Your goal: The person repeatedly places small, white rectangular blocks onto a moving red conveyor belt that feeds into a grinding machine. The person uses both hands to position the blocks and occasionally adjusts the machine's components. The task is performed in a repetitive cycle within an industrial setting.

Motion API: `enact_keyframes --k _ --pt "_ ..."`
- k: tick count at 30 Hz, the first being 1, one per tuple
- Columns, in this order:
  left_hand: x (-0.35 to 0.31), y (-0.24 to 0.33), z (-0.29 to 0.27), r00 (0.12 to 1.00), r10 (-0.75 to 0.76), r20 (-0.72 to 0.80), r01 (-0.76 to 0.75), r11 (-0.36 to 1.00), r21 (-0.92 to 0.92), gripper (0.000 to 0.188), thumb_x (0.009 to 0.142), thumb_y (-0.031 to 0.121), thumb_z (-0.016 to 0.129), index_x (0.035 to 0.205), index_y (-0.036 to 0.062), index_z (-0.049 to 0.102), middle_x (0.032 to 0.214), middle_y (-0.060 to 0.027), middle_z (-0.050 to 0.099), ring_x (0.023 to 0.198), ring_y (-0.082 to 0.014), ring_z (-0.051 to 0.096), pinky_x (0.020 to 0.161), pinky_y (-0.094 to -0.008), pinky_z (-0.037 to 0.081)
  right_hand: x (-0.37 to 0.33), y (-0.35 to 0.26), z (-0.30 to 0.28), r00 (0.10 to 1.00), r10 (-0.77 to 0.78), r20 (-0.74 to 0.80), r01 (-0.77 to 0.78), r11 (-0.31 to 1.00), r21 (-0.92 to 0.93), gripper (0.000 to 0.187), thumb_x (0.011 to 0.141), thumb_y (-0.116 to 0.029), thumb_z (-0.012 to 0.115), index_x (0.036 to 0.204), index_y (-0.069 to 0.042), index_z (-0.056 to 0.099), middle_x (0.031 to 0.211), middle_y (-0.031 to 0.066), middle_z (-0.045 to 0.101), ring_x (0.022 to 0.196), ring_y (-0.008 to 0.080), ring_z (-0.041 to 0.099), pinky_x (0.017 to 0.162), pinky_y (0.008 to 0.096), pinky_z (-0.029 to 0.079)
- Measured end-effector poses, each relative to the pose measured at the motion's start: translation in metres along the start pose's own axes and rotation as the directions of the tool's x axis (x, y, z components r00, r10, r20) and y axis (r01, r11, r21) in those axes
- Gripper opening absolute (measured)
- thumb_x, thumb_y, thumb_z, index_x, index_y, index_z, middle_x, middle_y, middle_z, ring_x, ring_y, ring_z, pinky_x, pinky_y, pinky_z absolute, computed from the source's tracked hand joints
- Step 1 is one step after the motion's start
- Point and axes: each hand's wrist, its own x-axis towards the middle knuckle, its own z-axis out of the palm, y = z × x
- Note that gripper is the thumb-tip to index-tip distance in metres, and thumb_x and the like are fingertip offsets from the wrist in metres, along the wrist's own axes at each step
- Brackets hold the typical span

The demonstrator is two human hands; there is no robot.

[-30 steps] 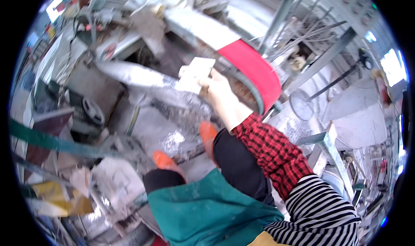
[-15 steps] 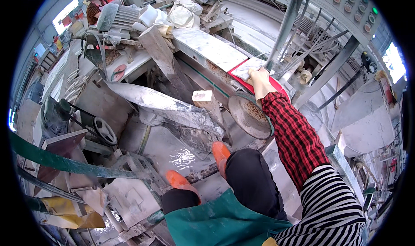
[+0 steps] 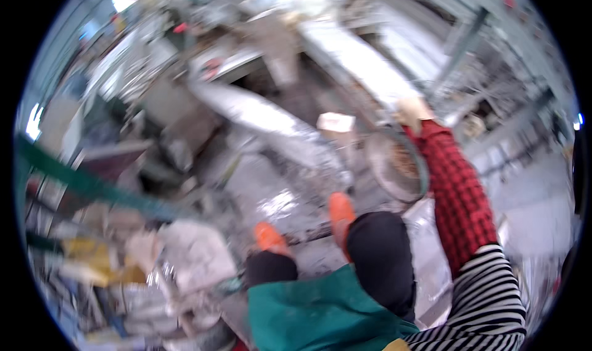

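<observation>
My right hand [image 3: 413,112], in a red and black checked sleeve [image 3: 459,194], reaches to the near end of a long white marble-like slab [image 3: 354,52]. Motion smears its fingers, so their grip and any piece beneath them cannot be made out. Just below the hand is a round, rusty pan-like wheel [image 3: 394,166] with a dark green rim. My left hand is out of view.
A pale square-topped post [image 3: 336,123] stands left of the wheel. A long whitish sheet-like piece [image 3: 265,120] slopes across the middle. My orange boots [image 3: 269,236] stand on wet ground. A green bar [image 3: 92,181] crosses the left side.
The view has swung, shifting the scene right and blurring it. My right hand still reaches to the slab's near end. The red surface and small marble piece under it no longer show clearly.
</observation>
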Motion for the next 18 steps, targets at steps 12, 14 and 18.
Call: enact_keyframes --k 12,14,18 --pt "0.010 -0.045 0.047 0.997 -0.017 0.074 0.039 0.952 -0.304 0.050 0.084 0.014 0.072 0.130 -0.0009 0.059 0.137 -0.0284 0.051 0.124 -0.0456 0.048 0.107 -0.0524 0.040 0.010 -0.125 -0.064 0.989 -0.007 0.146 -0.146 0.042 0.988 0.040 0.105 -0.030 0.055 0.139 -0.009 0.057 0.070 0.0040 0.063 0.048 0.0092 0.055 0.041 0.0239 0.041" --pt "0.004 -0.042 0.032 0.986 -0.054 0.156 0.104 0.936 -0.337 0.052 0.080 0.010 0.072 0.129 -0.0007 0.060 0.135 -0.0270 0.051 0.123 -0.0444 0.048 0.106 -0.0510 0.041 -0.019 -0.195 -0.093 0.993 -0.076 0.086 -0.076 0.122 0.990 0.041 0.105 -0.030 0.057 0.140 -0.010 0.057 0.072 0.0047 0.066 0.050 0.0103 0.058 0.046 0.0241 0.048" --pt "-0.007 -0.036 0.008 0.965 -0.128 0.230 0.209 0.902 -0.377 0.056 0.077 0.006 0.073 0.131 -0.0002 0.059 0.137 -0.0225 0.051 0.129 -0.0427 0.047 0.111 -0.0461 0.041 -0.057 -0.267 -0.125 0.960 -0.266 0.084 -0.087 0.002 0.996 0.046 0.104 -0.031 0.058 0.143 -0.006 0.055 0.082 0.0092 0.072 0.065 0.0118 0.068 0.060 0.0253 0.056"
